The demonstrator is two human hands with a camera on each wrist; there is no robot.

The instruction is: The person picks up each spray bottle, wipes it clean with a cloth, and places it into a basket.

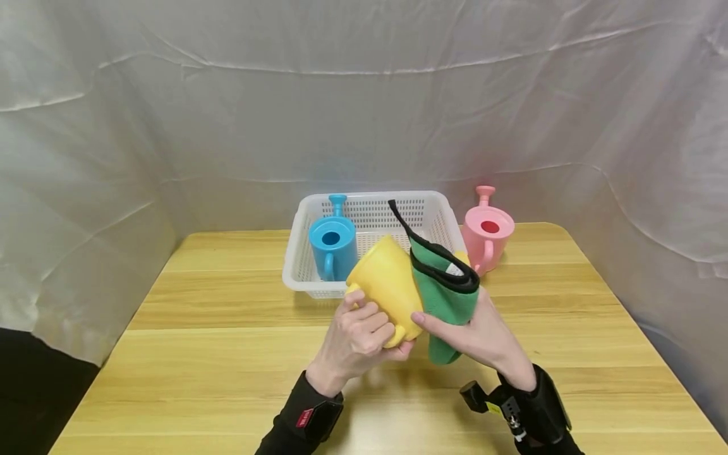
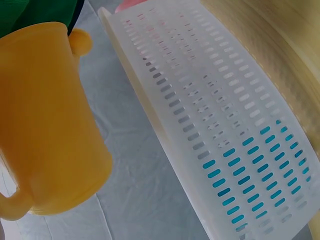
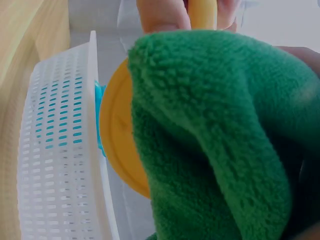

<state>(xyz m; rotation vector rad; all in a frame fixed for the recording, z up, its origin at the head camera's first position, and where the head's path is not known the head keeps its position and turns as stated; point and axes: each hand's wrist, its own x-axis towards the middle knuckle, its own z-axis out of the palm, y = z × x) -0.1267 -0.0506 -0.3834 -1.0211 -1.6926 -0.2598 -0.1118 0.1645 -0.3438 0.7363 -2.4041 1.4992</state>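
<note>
A yellow watering can [image 1: 387,278] is held tilted over the table in front of the basket. My left hand [image 1: 358,332] grips it by the handle; its fingers [image 3: 162,15] show round the handle in the right wrist view. In my right hand [image 1: 489,332] is a green cloth [image 1: 446,303] with black edging, the thumb lying in front of it near the can. The fluffy cloth [image 3: 200,125] covers part of the can's round base [image 3: 120,130] in the right wrist view. Most of my right fingers are hidden behind the cloth.
A white perforated basket [image 1: 290,265] stands at the back middle, with a blue watering can [image 1: 335,249] in its left part. To the right of the basket, a pink watering can [image 1: 491,237] stands on the wooden table [image 1: 216,373]. Grey sheeting [image 1: 364,126] hangs behind.
</note>
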